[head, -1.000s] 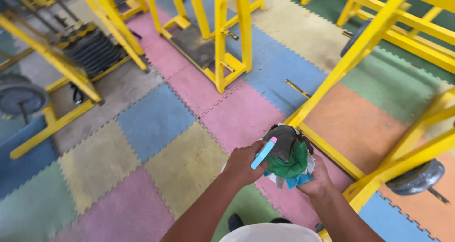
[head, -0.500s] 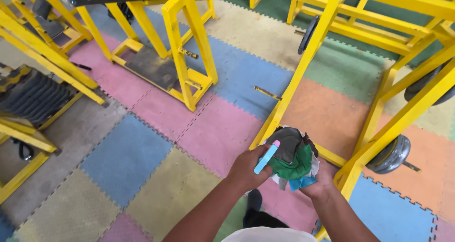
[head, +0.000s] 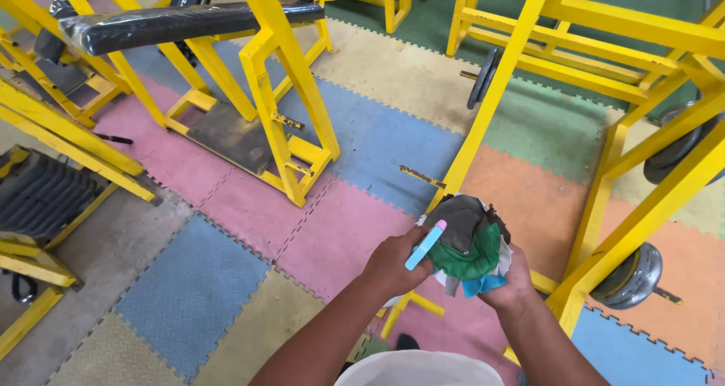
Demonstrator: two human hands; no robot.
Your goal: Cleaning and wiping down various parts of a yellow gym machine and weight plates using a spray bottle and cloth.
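Note:
My left hand [head: 393, 264] is closed around a light blue marker-like stick with a pink tip [head: 425, 245], which points up and to the right. My right hand [head: 509, 282] holds a bundle of cloths [head: 468, 242] from below; the bundle is grey-black on top, green in the middle, with white and blue scraps at the bottom. The two hands are close together in front of my chest, and the stick's tip rests against the bundle's left side.
Yellow steel gym frames stand all around: one machine with a black padded bar [head: 181, 20] at the upper left, a slanted upright [head: 491, 99] just beyond the bundle, and weight plates [head: 630, 276] on a rack at the right. The floor is coloured foam mat tiles [head: 189, 295].
My view has shifted forward and tilted up, so the frames and mats have slid down and left. Both hands keep the same hold on the stick and the bundle.

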